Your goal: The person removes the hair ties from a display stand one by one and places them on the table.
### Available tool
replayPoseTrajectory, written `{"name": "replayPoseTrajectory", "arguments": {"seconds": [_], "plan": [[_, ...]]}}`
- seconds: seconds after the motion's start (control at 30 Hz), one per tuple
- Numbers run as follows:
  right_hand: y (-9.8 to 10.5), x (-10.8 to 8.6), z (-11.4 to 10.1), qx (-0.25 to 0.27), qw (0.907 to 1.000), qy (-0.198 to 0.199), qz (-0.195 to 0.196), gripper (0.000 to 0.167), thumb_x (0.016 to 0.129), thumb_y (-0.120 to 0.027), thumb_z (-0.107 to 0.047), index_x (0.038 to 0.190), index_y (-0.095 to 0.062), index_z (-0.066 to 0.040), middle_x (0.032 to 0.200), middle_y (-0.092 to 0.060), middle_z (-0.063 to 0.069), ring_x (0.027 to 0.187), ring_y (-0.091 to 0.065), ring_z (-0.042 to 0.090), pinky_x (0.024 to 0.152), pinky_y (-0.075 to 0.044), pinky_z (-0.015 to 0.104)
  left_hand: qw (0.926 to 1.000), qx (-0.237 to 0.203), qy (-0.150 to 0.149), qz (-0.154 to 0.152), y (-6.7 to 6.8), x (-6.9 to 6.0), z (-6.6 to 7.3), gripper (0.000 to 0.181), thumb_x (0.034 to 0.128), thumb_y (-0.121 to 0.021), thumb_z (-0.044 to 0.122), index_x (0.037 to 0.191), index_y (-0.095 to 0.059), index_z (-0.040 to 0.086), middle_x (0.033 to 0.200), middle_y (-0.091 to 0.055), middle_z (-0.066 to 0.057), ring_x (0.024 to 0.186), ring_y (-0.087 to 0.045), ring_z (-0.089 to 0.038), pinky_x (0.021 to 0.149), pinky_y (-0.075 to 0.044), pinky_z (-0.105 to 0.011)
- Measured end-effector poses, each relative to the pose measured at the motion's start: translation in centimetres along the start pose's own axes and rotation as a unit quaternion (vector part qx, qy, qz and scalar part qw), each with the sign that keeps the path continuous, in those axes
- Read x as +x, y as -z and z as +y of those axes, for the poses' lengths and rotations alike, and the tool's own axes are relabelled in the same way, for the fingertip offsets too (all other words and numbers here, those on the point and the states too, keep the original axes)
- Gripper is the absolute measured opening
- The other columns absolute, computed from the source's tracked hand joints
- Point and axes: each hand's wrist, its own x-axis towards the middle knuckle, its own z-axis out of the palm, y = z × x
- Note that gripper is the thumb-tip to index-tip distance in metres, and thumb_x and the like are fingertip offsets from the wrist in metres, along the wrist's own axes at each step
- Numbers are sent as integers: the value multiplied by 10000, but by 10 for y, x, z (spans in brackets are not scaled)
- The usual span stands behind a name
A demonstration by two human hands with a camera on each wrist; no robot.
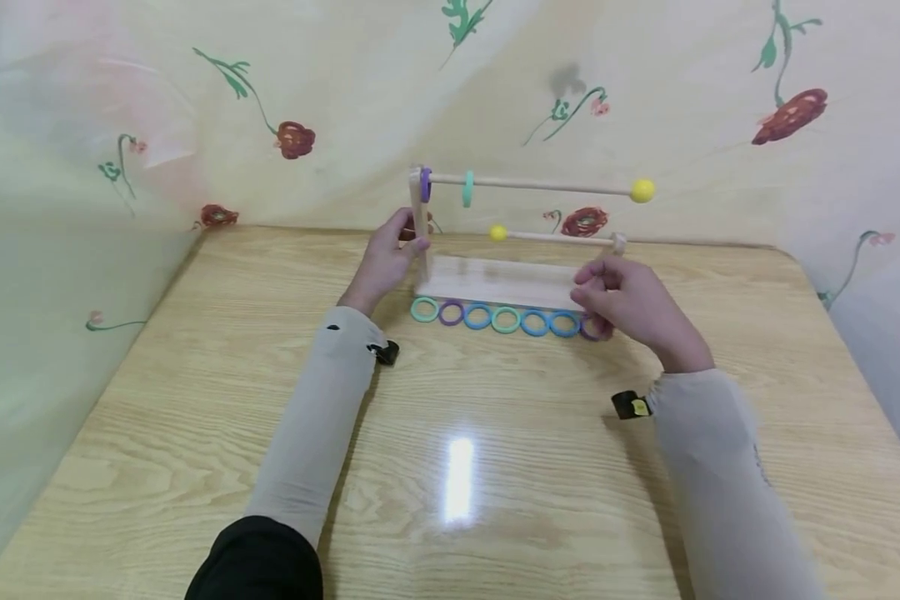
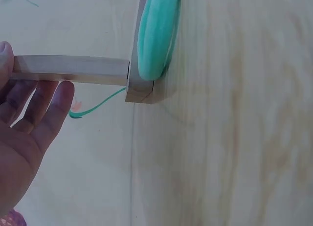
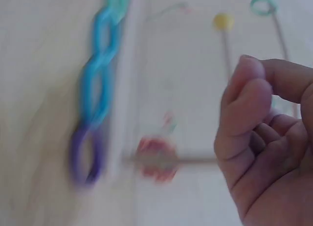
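Grey sleeves [image 1: 311, 417] stretch toward the wooden stand [image 1: 506, 282] from its near side. The left hand [image 1: 386, 257] grips the stand's left post [image 2: 80, 70], thumb on one side and fingers on the other. At the stand's right end, the right hand [image 1: 632, 302] has thumb and index fingertips together, holding nothing visible. Seven rings [image 1: 506, 332] line the stand's near edge; a purple ring [image 1: 426, 185] and a mint ring [image 1: 467, 189] hang on its upper rod [image 1: 540, 187].

Grey sleeves [image 1: 307, 429], small black wrist pieces [image 1: 387, 353], right one yellow-marked.
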Motion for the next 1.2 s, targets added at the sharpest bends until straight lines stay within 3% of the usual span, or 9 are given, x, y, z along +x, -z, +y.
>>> {"name": "replayPoseTrajectory", "arguments": {"seconds": [0.2,0.27,0.47,0.57,0.67,1.03,1.2], "plan": [[-28,28,-38,552,9954,752,214,229,1007,-653,-153,1184,-614,-13,765,-603,203,542,-603,235,502,-570,331,9998,175,77,8,-1,0,3,291,1025,-584,109,1311,-561,57,1131,-633,-83,1095,-588,-234,910,-551,-359],[-36,39,-45,958,9907,933,258,239,1007,-649,-134,1211,-625,-13,772,-603,220,532,-605,222,503,-577,325,9998,194,64,21,-3,-1,4,282,1024,-585,106,1301,-566,59,1130,-636,-87,1096,-587,-233,910,-549,-366],[-57,68,-62,2399,9653,995,292,304,987,-665,-87,1287,-639,-43,759,-632,147,512,-608,198,479,-563,289,9998,169,105,39,-4,-1,4,307,1017,-592,91,1316,-561,30,1140,-637,-84,1106,-583,-231,926,-536,-352],[-65,78,-68,2827,9534,1011,285,318,985,-662,-68,1301,-641,-37,764,-642,137,508,-605,204,477,-558,282,9999,120,77,46,-3,0,4,310,1016,-596,81,1322,-566,39,1144,-639,-77,1105,-584,-229,923,-536,-344],[-72,85,-74,3011,9474,1048,268,298,991,-650,-63,1287,-646,-29,765,-642,133,504,-600,198,475,-557,277,9999,122,69,64,-2,0,5,301,1016,-597,82,1316,-578,66,1144,-641,-60,1104,-584,-216,917,-535,-339],[-80,89,-77,3043,9456,1100,344,134,983,-671,-84,1090,-698,-7,867,-666,149,536,-616,189,490,-564,265,9998,164,24,83,-2,0,5,296,1017,-602,109,1312,-586,88,1134,-646,-34,1105,-586,-203,911,-536,-337],[-77,89,-72,3301,9300,1401,806,78,983,-639,-18,1008,-698,26,842,-674,149,600,-667,191,566,-599,279,9998,165,30,103,-2,-1,4,294,1017,-604,111,1310,-588,91,1134,-645,-26,1101,-586,-197,909,-540,-328]]}}
